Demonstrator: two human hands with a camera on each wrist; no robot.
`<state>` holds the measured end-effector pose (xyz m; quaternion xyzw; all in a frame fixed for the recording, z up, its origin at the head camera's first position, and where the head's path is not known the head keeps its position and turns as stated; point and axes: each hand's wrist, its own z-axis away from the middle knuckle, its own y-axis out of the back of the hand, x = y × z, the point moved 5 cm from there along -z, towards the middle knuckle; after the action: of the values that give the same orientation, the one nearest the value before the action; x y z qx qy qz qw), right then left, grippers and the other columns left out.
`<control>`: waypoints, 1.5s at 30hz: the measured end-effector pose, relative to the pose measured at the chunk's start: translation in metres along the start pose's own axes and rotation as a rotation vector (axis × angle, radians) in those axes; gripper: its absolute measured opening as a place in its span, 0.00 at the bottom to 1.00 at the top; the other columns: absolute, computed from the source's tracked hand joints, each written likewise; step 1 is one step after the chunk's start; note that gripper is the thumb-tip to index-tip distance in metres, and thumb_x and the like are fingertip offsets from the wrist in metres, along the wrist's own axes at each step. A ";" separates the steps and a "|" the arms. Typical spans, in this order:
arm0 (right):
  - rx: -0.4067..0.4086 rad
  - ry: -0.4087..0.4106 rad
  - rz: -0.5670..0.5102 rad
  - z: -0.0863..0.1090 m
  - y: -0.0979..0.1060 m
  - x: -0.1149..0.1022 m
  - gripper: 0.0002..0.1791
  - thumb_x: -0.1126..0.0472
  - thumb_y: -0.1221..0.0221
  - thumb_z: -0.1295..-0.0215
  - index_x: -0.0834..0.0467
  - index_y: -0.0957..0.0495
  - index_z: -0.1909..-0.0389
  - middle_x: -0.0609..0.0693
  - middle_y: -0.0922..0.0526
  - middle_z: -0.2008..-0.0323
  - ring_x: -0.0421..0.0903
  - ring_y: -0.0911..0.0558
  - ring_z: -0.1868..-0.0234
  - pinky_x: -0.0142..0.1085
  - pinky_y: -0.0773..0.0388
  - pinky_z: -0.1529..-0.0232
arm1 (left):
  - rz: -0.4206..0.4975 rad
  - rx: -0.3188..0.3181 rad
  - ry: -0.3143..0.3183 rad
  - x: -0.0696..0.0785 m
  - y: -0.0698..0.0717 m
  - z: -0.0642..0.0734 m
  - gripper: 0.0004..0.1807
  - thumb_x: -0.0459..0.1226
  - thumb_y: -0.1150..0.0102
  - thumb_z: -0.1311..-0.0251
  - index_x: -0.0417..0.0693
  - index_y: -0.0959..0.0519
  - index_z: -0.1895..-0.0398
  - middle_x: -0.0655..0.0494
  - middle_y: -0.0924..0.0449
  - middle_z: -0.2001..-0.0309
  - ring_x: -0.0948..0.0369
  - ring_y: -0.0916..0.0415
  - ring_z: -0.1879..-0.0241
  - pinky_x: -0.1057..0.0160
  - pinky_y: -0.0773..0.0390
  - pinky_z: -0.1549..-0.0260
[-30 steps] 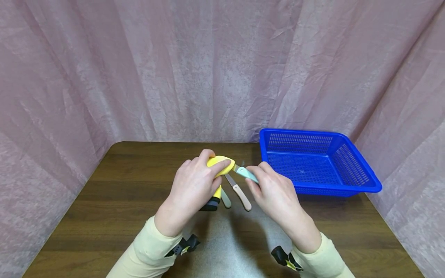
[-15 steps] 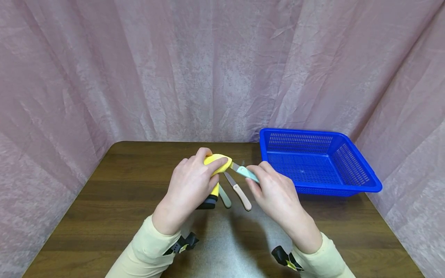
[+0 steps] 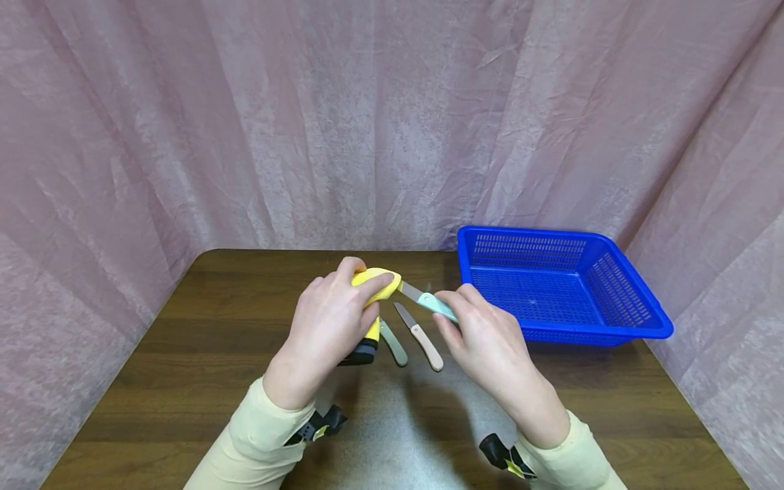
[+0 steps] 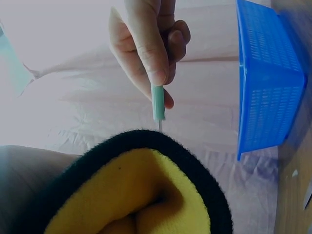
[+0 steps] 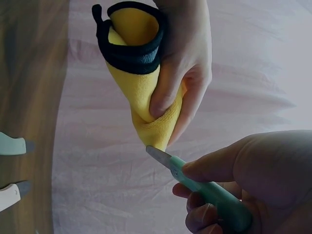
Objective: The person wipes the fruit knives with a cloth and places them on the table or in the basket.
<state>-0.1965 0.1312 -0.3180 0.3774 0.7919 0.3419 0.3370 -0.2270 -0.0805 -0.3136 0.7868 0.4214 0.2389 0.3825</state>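
Note:
My left hand (image 3: 331, 313) pinches a folded yellow cloth (image 5: 136, 95) with a dark border and a small loop. My right hand (image 3: 490, 333) grips the mint-green handle of a small knife (image 3: 436, 306). The cloth is folded at the blade's tip, and most of the blade shows between cloth and handle in the head view. A sage-green-handled knife (image 3: 394, 346) and a cream-handled knife (image 3: 427, 347) lie side by side on the table, below and between the hands. Part of the sage-green knife is hidden behind the cloth in the head view.
A blue perforated plastic basket (image 3: 654, 320) stands at the table's back right, just beyond the right hand. The brown wooden table (image 3: 214, 327) ends at a pink curtain (image 3: 343, 122) behind it.
The left hand has drawn the cloth leftwards along the blade toward its tip, baring more of the blade. The right hand and its knife have stayed almost still.

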 end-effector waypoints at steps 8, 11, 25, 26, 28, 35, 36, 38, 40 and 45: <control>-0.004 0.003 0.008 0.001 -0.001 0.001 0.12 0.61 0.29 0.27 0.56 0.11 0.46 0.46 0.18 0.64 0.44 0.24 0.73 0.42 0.25 0.75 | 0.005 0.008 0.011 -0.006 0.000 0.001 0.27 0.31 0.23 0.44 0.60 0.09 0.41 0.41 0.19 0.48 0.47 0.17 0.71 0.48 0.19 0.71; -0.007 0.001 0.010 0.001 -0.001 0.002 0.12 0.61 0.29 0.27 0.56 0.11 0.46 0.46 0.18 0.64 0.44 0.24 0.73 0.42 0.25 0.75 | 0.003 0.011 0.011 -0.007 0.000 0.001 0.26 0.32 0.23 0.44 0.59 0.09 0.41 0.41 0.19 0.48 0.47 0.16 0.70 0.48 0.19 0.71; 0.000 0.007 0.005 0.001 0.001 0.000 0.12 0.61 0.30 0.26 0.57 0.11 0.46 0.46 0.19 0.64 0.44 0.25 0.73 0.42 0.26 0.75 | 0.005 -0.013 0.054 -0.015 0.002 0.001 0.24 0.33 0.26 0.40 0.60 0.09 0.39 0.41 0.19 0.47 0.45 0.17 0.69 0.47 0.19 0.71; 0.000 0.006 0.006 0.001 0.001 0.001 0.11 0.61 0.30 0.26 0.57 0.11 0.46 0.46 0.19 0.64 0.45 0.25 0.73 0.42 0.26 0.75 | 0.003 -0.013 0.055 -0.015 0.002 0.001 0.24 0.33 0.26 0.40 0.60 0.09 0.39 0.41 0.19 0.47 0.45 0.17 0.69 0.46 0.19 0.71; 0.001 0.006 0.005 0.001 0.001 0.000 0.11 0.61 0.30 0.26 0.57 0.11 0.46 0.46 0.19 0.64 0.45 0.25 0.73 0.42 0.26 0.75 | 0.002 -0.014 0.060 -0.016 0.002 0.002 0.24 0.33 0.26 0.39 0.60 0.09 0.40 0.40 0.19 0.47 0.45 0.17 0.69 0.46 0.19 0.70; 0.010 0.010 0.000 0.001 0.002 -0.001 0.11 0.62 0.30 0.26 0.56 0.11 0.46 0.47 0.19 0.63 0.44 0.24 0.73 0.43 0.26 0.75 | -0.008 -0.016 0.078 -0.019 0.002 0.002 0.24 0.33 0.26 0.39 0.61 0.09 0.39 0.40 0.19 0.46 0.44 0.17 0.68 0.45 0.19 0.70; 0.012 0.010 -0.002 0.001 0.002 -0.001 0.11 0.62 0.30 0.26 0.55 0.11 0.46 0.47 0.18 0.63 0.44 0.24 0.73 0.43 0.26 0.75 | -0.010 -0.012 0.080 -0.019 0.002 0.002 0.24 0.34 0.26 0.39 0.61 0.09 0.39 0.40 0.19 0.45 0.44 0.17 0.69 0.45 0.19 0.70; 0.014 0.011 -0.004 0.001 0.003 -0.001 0.11 0.62 0.30 0.26 0.55 0.11 0.45 0.48 0.18 0.63 0.44 0.23 0.73 0.43 0.26 0.75 | -0.010 -0.003 0.082 -0.019 0.004 0.001 0.25 0.34 0.25 0.39 0.61 0.09 0.39 0.40 0.19 0.45 0.44 0.18 0.69 0.45 0.19 0.70; 0.014 0.010 -0.003 0.001 0.003 -0.001 0.11 0.61 0.30 0.26 0.55 0.11 0.45 0.47 0.18 0.63 0.44 0.23 0.73 0.43 0.26 0.75 | -0.003 0.011 0.076 -0.017 0.005 0.001 0.25 0.34 0.24 0.39 0.62 0.10 0.38 0.41 0.19 0.45 0.44 0.18 0.69 0.46 0.20 0.70; 0.019 0.014 0.004 0.001 0.002 0.000 0.12 0.62 0.29 0.27 0.56 0.11 0.46 0.47 0.19 0.64 0.45 0.24 0.73 0.43 0.26 0.76 | 0.009 0.062 0.025 -0.008 0.009 0.000 0.26 0.33 0.21 0.41 0.62 0.09 0.39 0.41 0.19 0.45 0.44 0.17 0.67 0.47 0.20 0.70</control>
<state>-0.1949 0.1325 -0.3168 0.3799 0.7967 0.3378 0.3269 -0.2269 -0.0907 -0.3063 0.7971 0.4298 0.2374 0.3516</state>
